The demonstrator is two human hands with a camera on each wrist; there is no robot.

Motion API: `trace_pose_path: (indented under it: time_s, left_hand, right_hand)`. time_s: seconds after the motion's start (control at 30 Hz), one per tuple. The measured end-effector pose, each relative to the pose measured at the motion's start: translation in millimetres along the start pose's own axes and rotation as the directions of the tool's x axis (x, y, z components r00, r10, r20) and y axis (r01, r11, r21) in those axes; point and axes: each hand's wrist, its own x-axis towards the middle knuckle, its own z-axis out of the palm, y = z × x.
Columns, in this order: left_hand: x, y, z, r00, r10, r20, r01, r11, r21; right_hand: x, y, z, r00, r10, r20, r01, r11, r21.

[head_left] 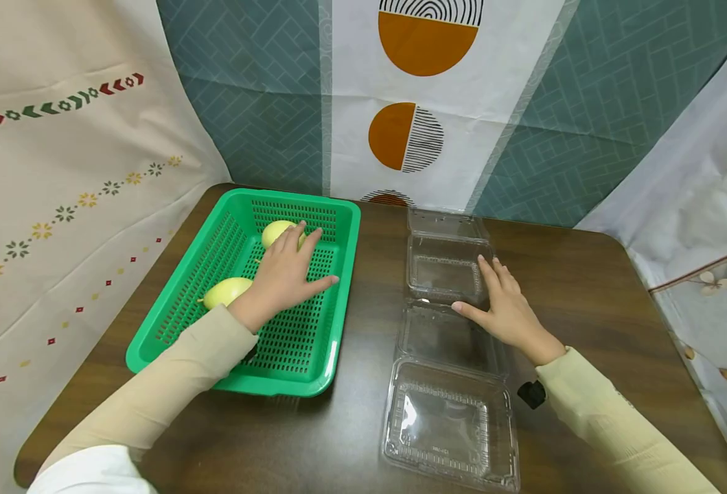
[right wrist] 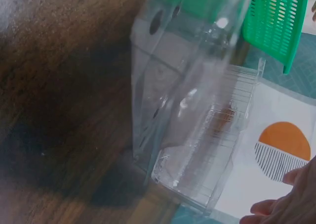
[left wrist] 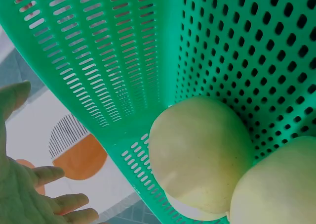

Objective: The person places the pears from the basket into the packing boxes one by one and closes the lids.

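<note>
My left hand (head_left: 283, 271) is over the green plastic basket (head_left: 340, 322), fingers spread and thumb out to the right. Beneath it, one pale yellow fruit (head_left: 274, 233) is partly covered by the fingers. Nearer the wrist lies another pale yellow fruit (head_left: 227, 293) with a thin stem. The left wrist view shows two smooth, rounded fruits (left wrist: 200, 155) against the slotted basket wall. On the right, my right hand (head_left: 505, 302) extends with straight fingers over the right edge of the far clear plastic clamshell box (head_left: 446, 264). Both palms hold nothing.
A second lidded clear clamshell box (head_left: 443, 425) lies unfolded at the front of the brown wooden table (head_left: 585, 302). Patterned cloth (head_left: 264, 96) hangs behind the table, and pale cloth (head_left: 60, 178) flanks its left side. A dark wrist camera (head_left: 532, 394) sits below the right wrist.
</note>
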Motion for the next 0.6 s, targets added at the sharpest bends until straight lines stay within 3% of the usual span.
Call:
trace_pose_path:
  time_s: [0.43, 0.6]
  left_hand:
    - [3.4, -10.6, 0.9, 0.998, -0.065, 0.023, 0.066, 0.997, -0.039]
    - [4.8, -14.9, 1.2, 0.996, -0.088, 0.029, 0.089, 0.995, -0.040]
  right_hand:
    - [3, 2, -0.1, 0.995, 0.017, -0.101, -0.010, 0.997, 0.073]
    - [3, 4, 0.7, 0.994, 0.049, -0.101, -0.036, 0.991, 0.127]
